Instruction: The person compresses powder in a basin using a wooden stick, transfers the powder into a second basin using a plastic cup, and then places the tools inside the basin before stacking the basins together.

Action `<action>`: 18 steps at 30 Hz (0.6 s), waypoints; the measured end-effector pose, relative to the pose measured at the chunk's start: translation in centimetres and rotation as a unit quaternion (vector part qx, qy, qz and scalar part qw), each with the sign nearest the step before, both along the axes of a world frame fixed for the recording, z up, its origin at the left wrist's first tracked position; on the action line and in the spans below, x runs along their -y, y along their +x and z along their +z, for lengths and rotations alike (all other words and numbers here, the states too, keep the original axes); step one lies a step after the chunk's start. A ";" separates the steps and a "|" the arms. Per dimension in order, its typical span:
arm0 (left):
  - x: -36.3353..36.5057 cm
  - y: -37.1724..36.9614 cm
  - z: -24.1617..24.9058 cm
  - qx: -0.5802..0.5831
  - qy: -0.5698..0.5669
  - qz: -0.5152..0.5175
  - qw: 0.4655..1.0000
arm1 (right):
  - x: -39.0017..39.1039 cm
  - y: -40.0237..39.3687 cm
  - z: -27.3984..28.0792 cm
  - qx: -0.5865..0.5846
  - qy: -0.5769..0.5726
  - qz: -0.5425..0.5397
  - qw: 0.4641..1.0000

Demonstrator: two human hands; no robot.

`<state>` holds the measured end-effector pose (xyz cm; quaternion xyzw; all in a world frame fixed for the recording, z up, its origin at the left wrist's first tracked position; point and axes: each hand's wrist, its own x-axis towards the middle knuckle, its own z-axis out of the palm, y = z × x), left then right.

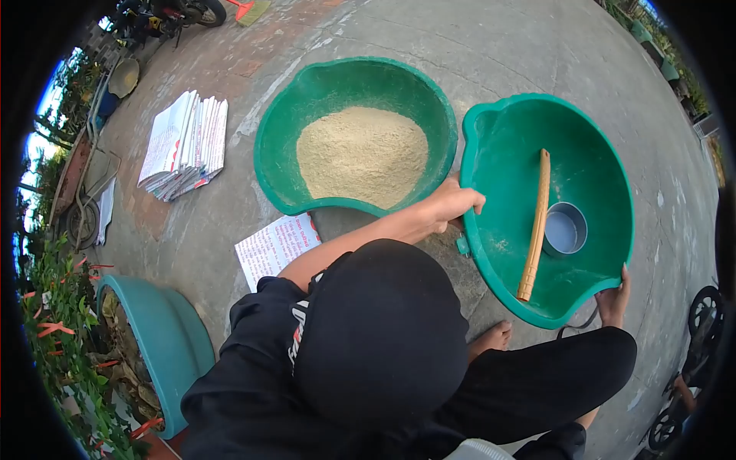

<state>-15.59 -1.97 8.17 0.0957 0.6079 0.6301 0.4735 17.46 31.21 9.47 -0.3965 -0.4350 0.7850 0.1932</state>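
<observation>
A green plastic basin [590,146] is held at its rim between my two hands. My left hand [451,204] is closed round its left edge, thumb over the rim. My right hand [613,300] grips the lower right edge by the curved notch, its fingers partly hidden. Inside this basin lie a tan stick [537,222], perhaps bamboo, with notches near its lower end, and a round grey metal cup [565,228]. Left of it, a second green basin [276,153] holds a heap of pale beige powder [360,149]; my left forearm passes its lower edge.
A stack of folded printed sacks [188,146] lies on the concrete floor [475,38] at left. Another printed sack [277,249] is below the powder basin. A teal planter [157,345] stands lower left, a motorbike [165,19] at the top. A black cap [383,330] blocks the lower middle.
</observation>
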 end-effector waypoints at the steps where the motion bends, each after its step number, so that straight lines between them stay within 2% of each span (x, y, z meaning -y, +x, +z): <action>1: 0.6 -1.1 1.9 -0.003 0.006 -0.027 1.000 | -1.8 -0.6 1.7 0.000 0.064 0.024 0.998; 2: 1.3 -2.3 4.1 -0.006 0.011 -0.057 0.998 | -4.3 -1.1 3.4 0.061 0.117 0.066 0.989; 4: 2.7 -4.3 8.0 -0.058 0.036 -0.026 0.997 | -6.7 -3.7 7.1 0.149 0.230 0.134 0.952; 5: 3.5 -6.1 9.6 -0.088 0.025 -0.021 0.996 | -7.0 -5.5 9.1 0.180 0.288 0.160 0.927; 7: 5.9 -10.2 12.4 -0.153 0.012 0.001 0.988 | -3.5 -10.2 13.0 0.190 0.325 0.149 0.914; 9: 8.6 -13.4 14.5 -0.268 -0.011 0.083 0.960 | -0.2 -14.7 14.9 0.180 0.340 0.146 0.912; 10: 10.5 -16.0 15.1 -0.309 -0.059 0.076 0.946 | 2.2 -16.9 15.4 0.165 0.339 0.153 0.913; 14: 18.3 -21.9 15.9 -0.379 -0.108 0.162 0.905 | 13.3 -24.0 15.3 0.086 0.334 0.213 0.914; 16: 22.7 -24.3 14.6 -0.402 -0.112 0.209 0.885 | 17.6 -26.4 13.8 0.035 0.298 0.254 0.919; 18: 26.6 -25.7 13.3 -0.412 -0.180 0.218 0.866 | 21.2 -28.6 11.7 0.007 0.265 0.273 0.925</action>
